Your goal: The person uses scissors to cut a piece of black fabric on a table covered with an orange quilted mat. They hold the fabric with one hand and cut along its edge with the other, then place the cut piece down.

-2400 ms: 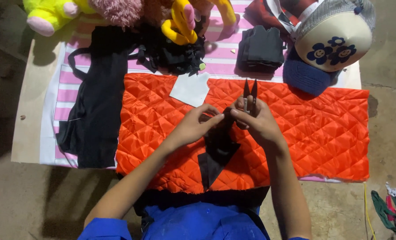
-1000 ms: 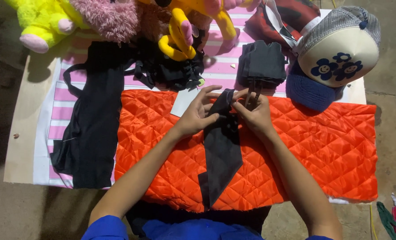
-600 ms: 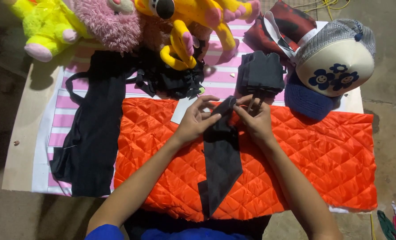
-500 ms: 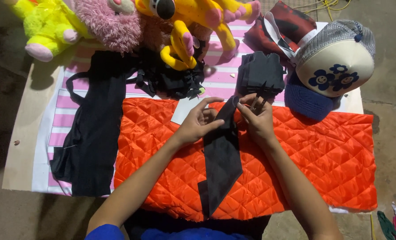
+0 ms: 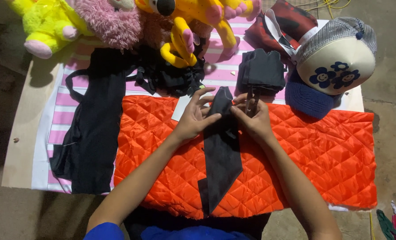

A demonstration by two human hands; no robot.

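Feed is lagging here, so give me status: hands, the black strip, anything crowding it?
Left hand and right hand pinch the black strip's top end. Strip lies on the orange quilt. Folded dark cloth sits just beyond the fingers.

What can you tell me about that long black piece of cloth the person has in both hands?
The black fabric strip is a long, flat piece of dark, matte cloth, narrow at the top and widening toward a slanted lower end. It lies lengthwise on the orange quilted fabric, running from the hands back toward the person. The left hand presses its upper part, fingers spread. The right hand pinches the top edge, also holding a small dark tool that is hard to make out. Its top looks folded.
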